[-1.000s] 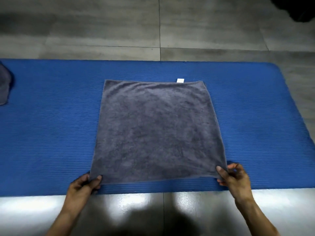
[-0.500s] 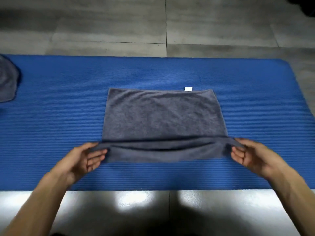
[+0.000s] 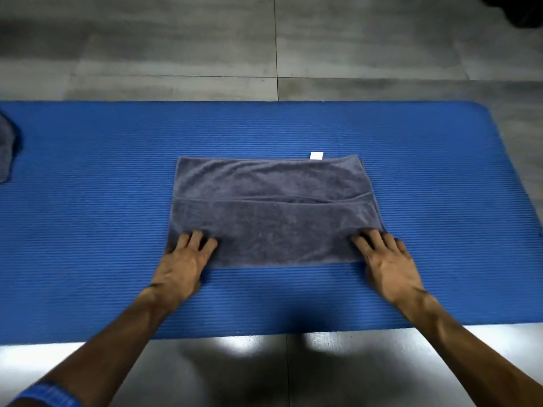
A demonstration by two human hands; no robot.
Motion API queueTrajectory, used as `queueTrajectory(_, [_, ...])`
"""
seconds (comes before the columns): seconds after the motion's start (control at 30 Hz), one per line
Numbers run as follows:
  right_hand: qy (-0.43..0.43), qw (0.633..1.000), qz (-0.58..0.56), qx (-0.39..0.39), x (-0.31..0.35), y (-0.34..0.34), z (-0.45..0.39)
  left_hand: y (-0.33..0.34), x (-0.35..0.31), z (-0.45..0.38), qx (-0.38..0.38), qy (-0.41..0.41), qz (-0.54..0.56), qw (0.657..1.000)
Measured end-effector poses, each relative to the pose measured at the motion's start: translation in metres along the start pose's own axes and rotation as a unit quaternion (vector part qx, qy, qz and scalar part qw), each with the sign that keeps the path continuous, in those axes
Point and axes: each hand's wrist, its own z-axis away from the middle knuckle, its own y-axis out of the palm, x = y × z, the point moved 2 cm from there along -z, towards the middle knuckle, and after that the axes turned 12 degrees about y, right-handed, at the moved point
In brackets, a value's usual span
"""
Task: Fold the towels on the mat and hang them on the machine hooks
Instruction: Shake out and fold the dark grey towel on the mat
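Note:
A grey towel [image 3: 273,212] lies on the blue mat [image 3: 88,230], its near part folded over so that the folded edge crosses its middle. A small white tag [image 3: 316,155] sticks out at its far edge. My left hand [image 3: 185,259] rests flat on the towel's near left corner, fingers straight. On the near right corner my right hand [image 3: 388,259] presses down the same way. Neither hand grips the cloth.
Part of another grey towel [image 3: 6,151] shows at the mat's far left edge. Grey floor tiles [image 3: 264,48] surround the mat. A dark object [image 3: 523,10] sits at the top right corner. No machine hooks are in view.
Both hands carried the towel's near edge away from me, laid it across the middle, then came back to rest flat on the new near corners.

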Motion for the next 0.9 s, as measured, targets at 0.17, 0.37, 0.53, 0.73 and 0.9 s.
queueTrajectory(0.17, [0.011,0.998,-0.003,-0.054,-0.008,-0.007,0.004,-0.005,0.003,-0.004,0.041,-0.007,-0.017,0.999])
queueTrajectory(0.37, [-0.042,0.999,-0.017,0.001,-0.019,-0.01,0.071,0.025,0.005,0.052,0.045,0.198,0.02,0.979])
queueTrajectory(0.53, [-0.056,0.989,-0.128,0.046,-0.023,-0.015,0.089,0.03,0.012,0.082,-0.019,0.206,0.092,0.974])
queueTrajectory(0.73, [0.046,0.991,-0.106,0.072,-0.014,-0.01,0.03,0.012,0.045,0.04,-0.08,0.111,0.047,0.989])
queueTrajectory(0.9, [0.054,0.979,-0.145,0.136,-0.02,-0.018,0.011,0.009,0.06,0.026,-0.052,0.047,0.081,0.994])
